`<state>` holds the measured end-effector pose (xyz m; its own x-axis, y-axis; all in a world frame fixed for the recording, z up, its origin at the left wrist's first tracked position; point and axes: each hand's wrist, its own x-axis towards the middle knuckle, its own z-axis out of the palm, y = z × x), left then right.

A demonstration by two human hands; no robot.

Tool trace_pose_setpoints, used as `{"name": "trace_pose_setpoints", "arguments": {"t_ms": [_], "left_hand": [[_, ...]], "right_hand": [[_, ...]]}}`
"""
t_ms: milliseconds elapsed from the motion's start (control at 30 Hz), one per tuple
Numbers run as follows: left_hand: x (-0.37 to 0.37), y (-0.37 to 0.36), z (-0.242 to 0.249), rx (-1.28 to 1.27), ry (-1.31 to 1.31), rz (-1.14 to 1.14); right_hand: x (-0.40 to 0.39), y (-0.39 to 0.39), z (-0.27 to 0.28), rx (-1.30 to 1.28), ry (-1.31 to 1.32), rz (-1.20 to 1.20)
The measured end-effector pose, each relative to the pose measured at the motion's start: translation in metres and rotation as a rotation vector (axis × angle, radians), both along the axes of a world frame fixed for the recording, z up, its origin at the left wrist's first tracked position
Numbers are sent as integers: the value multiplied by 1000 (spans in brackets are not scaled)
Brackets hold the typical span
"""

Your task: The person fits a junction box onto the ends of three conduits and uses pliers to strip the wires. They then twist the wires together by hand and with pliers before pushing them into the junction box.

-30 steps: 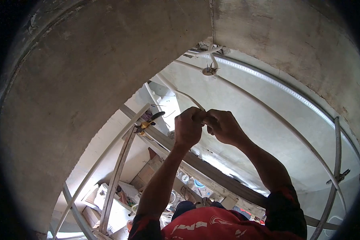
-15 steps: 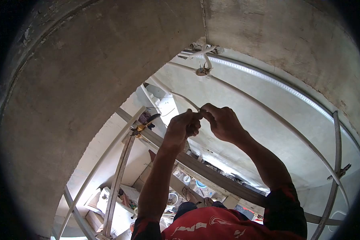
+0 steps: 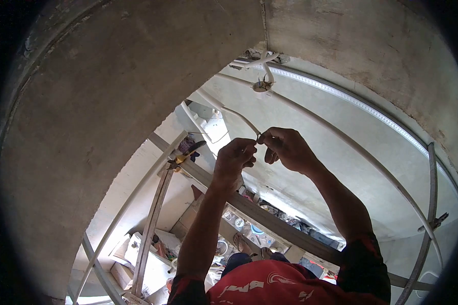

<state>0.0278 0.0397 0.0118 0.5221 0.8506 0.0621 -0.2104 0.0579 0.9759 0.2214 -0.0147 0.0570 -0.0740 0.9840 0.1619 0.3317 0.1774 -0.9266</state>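
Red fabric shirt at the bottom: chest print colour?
White print on the red shirt, best seen in the head view.

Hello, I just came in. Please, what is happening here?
A person holds both hands up together at the end of a thin white cable that comes out of a white pipe. The right hand pinches the cable's end; the left hand is close against it, its exact grip unclear. Pliers lie on a beam nearby.
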Motion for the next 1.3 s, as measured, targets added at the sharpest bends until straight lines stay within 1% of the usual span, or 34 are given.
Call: {"name": "trace_pose_setpoints", "arguments": {"t_ms": [33, 67, 133, 200, 267, 333, 433, 533, 667, 767, 833, 900, 933, 1000, 1033, 1067, 1100, 1133, 1200, 1233, 1300], "left_hand": [[1, 2, -1, 57, 12, 58], [1, 4, 0, 57, 13, 56], [-2, 7, 2, -98, -189, -23], [-1, 7, 4, -112, -180, -61], [-1, 7, 4, -129, -168, -96], [1, 8, 3, -94, -108, -109], [3, 8, 3, -73, -63, -155], [3, 15, -6, -61, -91, -226], [2, 20, -9, -92, -88, -254], [6, 19, -5, -73, -159, -254], [12, 17, 5, 25, -171, -188], [17, 21, 7, 73, -169, -190], [20, 23, 8, 117, -167, -191], [28, 25, 13, 76, -178, -158], [32, 26, 16, 31, -187, -124], [37, 30, 20, 40, -193, -125], [40, 32, 23, -51, -157, -105], [44, 34, 25, -142, -120, -83], [54, 34, 26, -120, -164, -62], [60, 34, 26, -99, -205, -40], [69, 37, 21, -67, -293, -18]], "right_hand": [[1, 2, -2, 1, 1, -3], [1, 3, -4, 0, -17, 2], [1, 3, -4, -2, -32, 4], [1, 2, 0, -85, 102, 14], [2, 3, -1, -92, 104, 14], [4, 4, -1, -97, 107, 10], [5, 4, -3, -128, 192, 23], [5, 3, -5, -119, 248, 35], [3, -1, 6, -165, 318, 34], [2, 0, 0, -164, 365, 48], [2, 3, -6, -152, 396, 68], [2, 3, -11, -187, 538, 88], [1, 4, -15, -183, 536, 88], [1, 6, -21, -153, 735, 124], [-3, 4, -20, -150, 732, 125], [-9, 3, -16, -153, 858, 140], [-12, 2, -15, -160, 987, 155], [-12, 4, -17, -157, 983, 158], [-8, 10, -26, -101, 1012, 100], [-4, 8, -25, -99, 1009, 102], [5, 5, -21, -129, 981, 19]]}}
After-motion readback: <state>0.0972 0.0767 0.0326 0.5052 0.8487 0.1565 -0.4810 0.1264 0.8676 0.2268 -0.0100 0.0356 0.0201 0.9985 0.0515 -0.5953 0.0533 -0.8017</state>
